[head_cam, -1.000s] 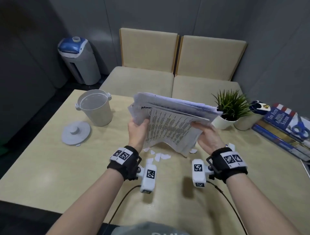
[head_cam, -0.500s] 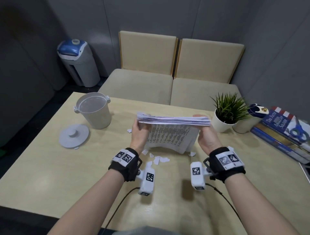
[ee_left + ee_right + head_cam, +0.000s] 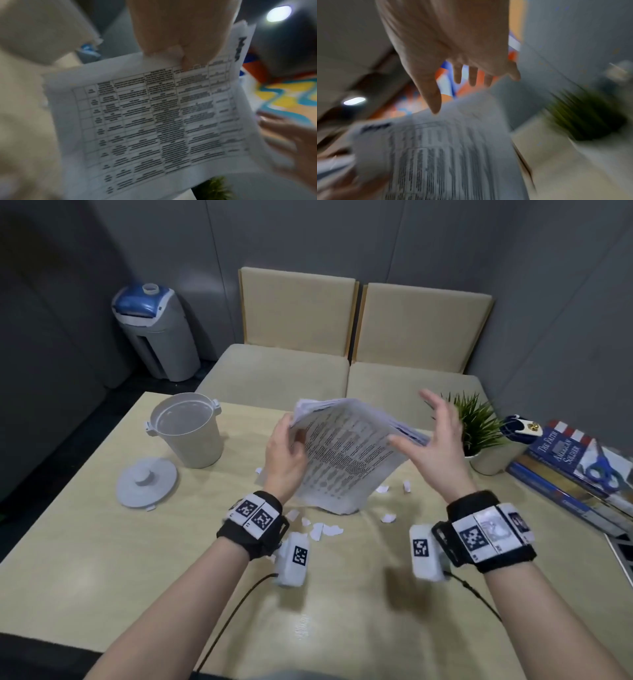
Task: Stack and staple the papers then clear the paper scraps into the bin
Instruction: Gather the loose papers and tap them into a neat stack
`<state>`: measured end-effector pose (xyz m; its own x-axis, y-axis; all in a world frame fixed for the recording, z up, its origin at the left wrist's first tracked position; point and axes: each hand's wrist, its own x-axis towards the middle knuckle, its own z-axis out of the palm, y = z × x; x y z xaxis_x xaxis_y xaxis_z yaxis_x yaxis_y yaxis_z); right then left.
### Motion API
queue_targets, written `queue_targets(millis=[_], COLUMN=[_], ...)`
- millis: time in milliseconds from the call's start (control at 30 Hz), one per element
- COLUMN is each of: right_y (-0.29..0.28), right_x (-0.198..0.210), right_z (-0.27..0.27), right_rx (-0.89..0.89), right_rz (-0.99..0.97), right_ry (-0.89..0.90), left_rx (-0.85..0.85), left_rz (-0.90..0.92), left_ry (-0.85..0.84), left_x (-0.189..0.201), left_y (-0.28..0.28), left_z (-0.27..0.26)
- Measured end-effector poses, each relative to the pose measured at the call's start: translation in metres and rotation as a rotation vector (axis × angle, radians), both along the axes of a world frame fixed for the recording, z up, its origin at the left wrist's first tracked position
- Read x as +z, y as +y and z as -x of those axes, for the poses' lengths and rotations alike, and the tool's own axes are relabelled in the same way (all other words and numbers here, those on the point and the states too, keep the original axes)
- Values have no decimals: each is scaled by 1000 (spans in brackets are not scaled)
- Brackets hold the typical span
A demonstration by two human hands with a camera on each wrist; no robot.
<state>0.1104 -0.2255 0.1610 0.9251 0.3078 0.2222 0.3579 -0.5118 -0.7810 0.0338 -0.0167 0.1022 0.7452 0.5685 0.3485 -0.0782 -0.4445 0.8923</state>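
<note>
Paper scraps (image 3: 322,530) lie on the table (image 3: 102,559) nearest the camera, at 6 o'clock of the papers (image 3: 346,453), whose lower edge stands on the table. The left hand (image 3: 284,460) pinches the sheaf's 9 o'clock edge; the right hand (image 3: 435,453), fingers spread, hovers at 3 o'clock, holding nothing. Squaring the stack appears under way; next, the right hand must steady it. The bin (image 3: 186,429) waits open at 10 o'clock
</note>
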Motion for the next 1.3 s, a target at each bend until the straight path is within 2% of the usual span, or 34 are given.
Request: queue_targets(millis=[67, 133, 233, 300, 367, 433, 467, 533, 600, 667, 800, 867, 967, 1067, 1167, 1233, 1300], right_y=[10, 22, 21, 7, -12, -26, -30, -32, -30, -27, -27, -28, -28, -26, -22, -22, -23], right_x=[26, 39, 34, 18, -6, -35, -47, -68, -83, -93, -100, -97, -87, -85, -89, -95, -99], right_z=[5, 12, 9, 1, -3, -4, -3, -3, -1, 1, 5, 7, 12, 14, 12, 10, 9], right_rx=[88, 155, 153, 88, 16, -23, -47, -118, -141, -121, -123, -131, -113, -44, -45, -83, -88], right_rz=[300, 355, 88, -106, -292, -458, -531, -638, -699, -702, -613, -551, -326, 28, 436, 575, 634], right_ry=[-174, -168, -18, 114, 289, 450, 506, 577, 632, 674, 709, 624, 314, -70, -365, -469, -538], left_rx=[-32, -49, -78, -64, 18, 133, 152, 72, -56, -87, -33, -22, 64, 178, 236, 237, 227], left_rz=[-250, -533, -746, -792, -776, -599, -418, 51, 390, 519, 538, 583, 648, 640, 597, 575, 542], left_ry=[2, 19, 57, 178, 348, 428, 413, 308, 256, 259, 225, 177, 146, 147, 170, 156, 118], left_x=[20, 37, 51, 46, 33, 22, 17, 6, -1, -9, -26, -28, -27, -23, -27, -31, -32], left_y=[-11, -27, -35, -19, 5, 27, 33, 42, 37, 28, 18, 14, 10, 8, 10, 11, 11], left_z=[-4, -9, -11, -8, 0, 10, 13, 15, 18, 22, 30, 30, 23, 10, 1, -2, -3])
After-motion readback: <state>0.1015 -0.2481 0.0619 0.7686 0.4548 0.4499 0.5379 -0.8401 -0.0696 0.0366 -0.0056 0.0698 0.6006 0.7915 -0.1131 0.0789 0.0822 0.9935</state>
